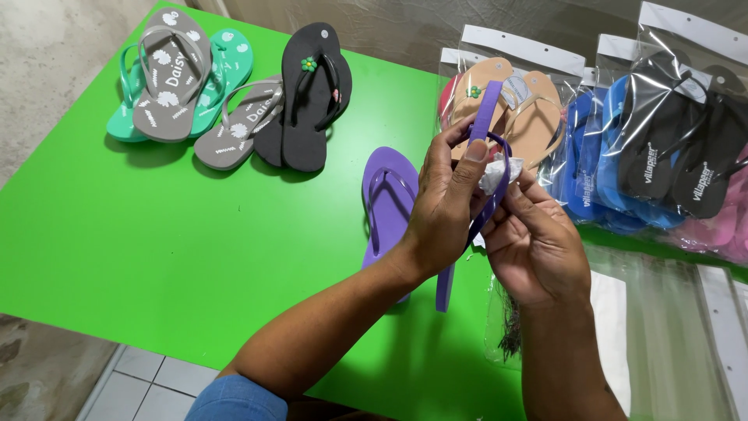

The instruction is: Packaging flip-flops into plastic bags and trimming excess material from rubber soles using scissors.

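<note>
Both hands hold one purple flip-flop on edge above the green table, near its right side. The left hand is curled around the near side of the sole, thumb pressed up by the strap; the right hand is closed loosely from the other side, its fingers pinching a wad of white paper tucked under the strap. The grip looks light and sits mostly at the strap end, so the long lower part of the sole hangs free; I judge that a hard tug on the paper could twist the flip-flop out of the left hand and drop it on the table, or tear the paper and leave a scrap under the strap. A pull on the thin strap itself could stretch it or pop its plug from the sole. The flip-flop is plain violet, thin and flexible-looking, with a slim matching strap. Its mate lies flat on the table just left of the hands. Packed pairs in clear bags lean at the right, and loose grey, teal and black pairs lie at the far left.
</note>
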